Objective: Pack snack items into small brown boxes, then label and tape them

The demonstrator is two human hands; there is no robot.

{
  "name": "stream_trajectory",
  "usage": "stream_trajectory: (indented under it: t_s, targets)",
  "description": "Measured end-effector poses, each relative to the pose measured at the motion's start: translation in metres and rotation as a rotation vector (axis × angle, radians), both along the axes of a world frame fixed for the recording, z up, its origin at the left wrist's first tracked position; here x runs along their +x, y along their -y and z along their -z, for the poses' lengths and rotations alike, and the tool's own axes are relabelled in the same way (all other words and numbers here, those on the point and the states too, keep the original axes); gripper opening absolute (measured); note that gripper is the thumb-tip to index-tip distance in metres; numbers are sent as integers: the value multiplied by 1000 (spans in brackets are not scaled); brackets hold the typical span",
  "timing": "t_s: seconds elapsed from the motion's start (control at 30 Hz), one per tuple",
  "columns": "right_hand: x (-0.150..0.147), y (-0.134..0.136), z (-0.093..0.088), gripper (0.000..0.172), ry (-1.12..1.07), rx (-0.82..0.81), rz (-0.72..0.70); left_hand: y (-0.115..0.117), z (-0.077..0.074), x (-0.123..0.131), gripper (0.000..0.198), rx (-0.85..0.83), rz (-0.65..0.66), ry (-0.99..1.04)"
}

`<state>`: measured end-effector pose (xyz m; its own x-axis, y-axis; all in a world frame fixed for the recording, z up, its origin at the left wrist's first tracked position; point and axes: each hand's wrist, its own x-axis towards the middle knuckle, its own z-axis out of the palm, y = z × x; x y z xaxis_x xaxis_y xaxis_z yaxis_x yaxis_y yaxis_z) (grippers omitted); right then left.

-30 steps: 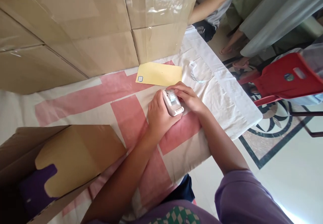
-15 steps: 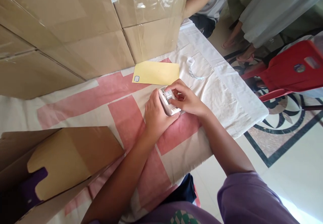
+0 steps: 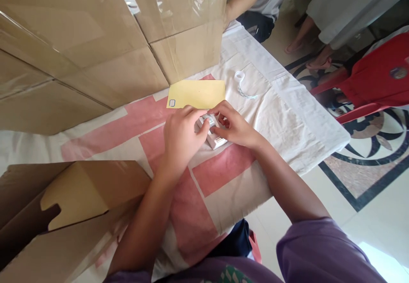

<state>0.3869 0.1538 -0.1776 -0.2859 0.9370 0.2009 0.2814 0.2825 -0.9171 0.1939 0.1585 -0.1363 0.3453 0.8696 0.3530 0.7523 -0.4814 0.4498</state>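
Note:
A small white plastic device (image 3: pixel 217 142) with a greyish, ridged part in its top lies on the patterned tablecloth (image 3: pixel 223 172). My left hand (image 3: pixel 179 136) is closed at its far left side, thumb pressing on the ridged part and fingertips at the far edge. From the right, my right hand (image 3: pixel 238 129) pinches the same device with thumb and curled fingers. Between them, the hands cover much of its top, so I cannot make out its kind. Just beyond the fingers lies a yellow envelope (image 3: pixel 198 92) with a small blue-framed label at its lower left corner.
Taped cardboard boxes (image 3: pixel 108 40) are stacked at the back left. An open carton (image 3: pixel 105 185) stands at the near left. A white ring with a patterned strip (image 3: pixel 239 76) lies at the right. Beyond the table are a red chair (image 3: pixel 380 74) and other people.
My left hand has left the device's left side and come over its top, thumb now on the ridged part. My right hand stays at the device. The view has shifted slightly.

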Motion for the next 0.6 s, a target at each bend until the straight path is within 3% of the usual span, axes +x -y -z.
stream_trajectory:
  t_s: [0.1,0.23,0.4,0.6]
  targets:
    - [0,1,-1,32,-32,10,-2,-8,-20,5,22,-51,45,-297]
    - [-1,2,-1,31,-47,27,-6,-21,-41,12,24,-221,100,-464]
    - [-2,1,1,32,-59,40,7,-39,-56,17,23,-332,192,-498]
    - [-3,0,6,33,-89,55,28,-45,-63,20,13,-374,218,-514]
